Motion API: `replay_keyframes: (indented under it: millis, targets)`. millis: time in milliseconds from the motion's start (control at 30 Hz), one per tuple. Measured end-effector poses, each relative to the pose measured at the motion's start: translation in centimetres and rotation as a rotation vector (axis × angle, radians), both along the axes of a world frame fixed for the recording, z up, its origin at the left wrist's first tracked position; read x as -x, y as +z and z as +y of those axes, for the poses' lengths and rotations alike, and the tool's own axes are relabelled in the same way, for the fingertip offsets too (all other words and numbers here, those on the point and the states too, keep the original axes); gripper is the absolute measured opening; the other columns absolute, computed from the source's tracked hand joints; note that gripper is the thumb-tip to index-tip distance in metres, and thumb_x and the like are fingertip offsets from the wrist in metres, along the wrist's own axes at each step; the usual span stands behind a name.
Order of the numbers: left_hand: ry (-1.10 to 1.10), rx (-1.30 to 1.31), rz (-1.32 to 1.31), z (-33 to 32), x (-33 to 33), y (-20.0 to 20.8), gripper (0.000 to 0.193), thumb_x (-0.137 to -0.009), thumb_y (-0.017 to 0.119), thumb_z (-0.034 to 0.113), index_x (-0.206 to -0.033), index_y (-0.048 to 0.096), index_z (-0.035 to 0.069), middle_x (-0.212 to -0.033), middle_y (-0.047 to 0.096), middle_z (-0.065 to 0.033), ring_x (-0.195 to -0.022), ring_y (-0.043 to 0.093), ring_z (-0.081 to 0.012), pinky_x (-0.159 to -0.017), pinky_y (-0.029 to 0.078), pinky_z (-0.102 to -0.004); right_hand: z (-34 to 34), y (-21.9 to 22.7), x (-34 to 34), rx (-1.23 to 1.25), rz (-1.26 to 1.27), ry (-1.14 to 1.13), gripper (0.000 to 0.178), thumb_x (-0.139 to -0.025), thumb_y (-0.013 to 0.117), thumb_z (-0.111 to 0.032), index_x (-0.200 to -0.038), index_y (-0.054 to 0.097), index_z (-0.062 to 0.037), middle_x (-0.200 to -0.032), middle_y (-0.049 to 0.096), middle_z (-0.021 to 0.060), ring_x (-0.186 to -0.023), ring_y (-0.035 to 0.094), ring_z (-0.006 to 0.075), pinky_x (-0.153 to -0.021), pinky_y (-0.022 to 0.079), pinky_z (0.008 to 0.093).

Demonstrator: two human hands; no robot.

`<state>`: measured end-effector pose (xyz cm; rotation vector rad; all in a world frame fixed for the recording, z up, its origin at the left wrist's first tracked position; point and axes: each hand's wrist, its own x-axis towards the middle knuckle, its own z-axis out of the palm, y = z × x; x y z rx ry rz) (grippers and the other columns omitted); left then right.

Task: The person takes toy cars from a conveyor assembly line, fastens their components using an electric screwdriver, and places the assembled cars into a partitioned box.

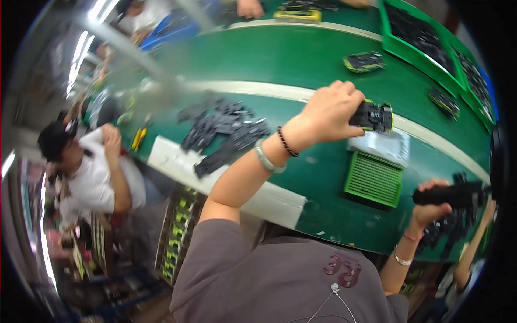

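Observation:
My left hand (333, 110), with a dark beaded band and a pale bangle at its wrist, is closed on a small black toy car (375, 117) with yellow-green edges. It is above the table, near the back of a silvery tray (383, 146). Off to the right, my right hand (429, 207) grips a long black part (451, 195); its exact kind cannot be made out. Below that hand is a heap of black parts (451, 229). A green ridged basket (373, 179) stands on the table between my two hands.
A pile of dark grey parts (221, 126) lies left on the green table. Beyond a pale rail, toy cars (364, 62) rest on the green conveyor surface. Green crates (417, 37) of black parts stand at the far right. A person in white (97, 175) sits at left.

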<state>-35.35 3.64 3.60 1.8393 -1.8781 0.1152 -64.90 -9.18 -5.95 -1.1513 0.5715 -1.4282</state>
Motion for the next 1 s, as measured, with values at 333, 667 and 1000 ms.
replay_keyframes:
  millis: [333, 667, 1000]
  targets:
    - [1.196, -0.186, -0.133, 29.0, -17.2, -1.8, 0.053, -0.063, 0.077, 0.034, -0.103, 0.06, 0.004, -0.103, 0.059, -0.0153, -0.098, 0.055, -0.0315, -0.083, 0.046, -0.0392, -0.5, -0.4, 0.1, -0.014, 0.038, 0.145, 0.085, -0.061, 0.053, -0.081, -0.096, 0.045, -0.0038, -0.077, 0.047, 0.0069, -0.066, 0.047, 0.017, -0.064, 0.041, 0.0302]
    - [1.411, -0.162, -0.081, 38.1, -22.3, -7.2, 0.058, -0.063, 0.076, 0.039, -0.105, 0.06, 0.001, -0.103, 0.06, -0.0183, -0.098, 0.057, -0.0315, -0.085, 0.045, -0.0382, -1.4, -0.4, 1.2, -0.03, 0.065, 0.14, 0.084, -0.061, 0.052, -0.081, -0.093, 0.046, -0.004, -0.077, 0.044, 0.0065, -0.068, 0.045, 0.0169, -0.066, 0.04, 0.0301]
    - [1.269, -0.109, -0.271, 34.1, -23.0, -4.5, 0.06, -0.07, 0.072, 0.036, -0.111, 0.056, -0.005, -0.108, 0.057, -0.0222, -0.103, 0.053, -0.0362, -0.089, 0.042, -0.0401, 0.9, 1.4, -1.9, 0.092, 0.121, 0.054, 0.086, -0.062, 0.046, -0.083, -0.095, 0.043, -0.0034, -0.07, 0.049, 0.0072, -0.058, 0.05, 0.017, -0.056, 0.045, 0.0289]
